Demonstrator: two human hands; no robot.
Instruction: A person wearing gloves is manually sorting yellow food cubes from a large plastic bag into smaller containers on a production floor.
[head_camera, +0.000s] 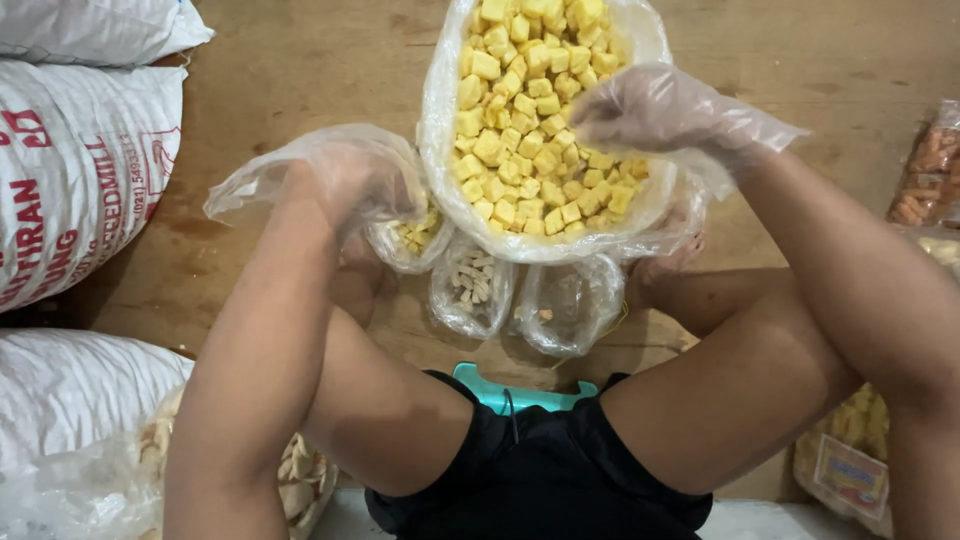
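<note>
Both hands wear loose, clear, crinkly plastic gloves: the left hand (345, 185) has one that balloons wide around the wrist, and the right hand (650, 105) has one whose cuff flares out past the wrist. The forearms and legs are bare. The person wears black shorts (540, 470) with a soft, matte fabric and a seam running down the middle.
</note>
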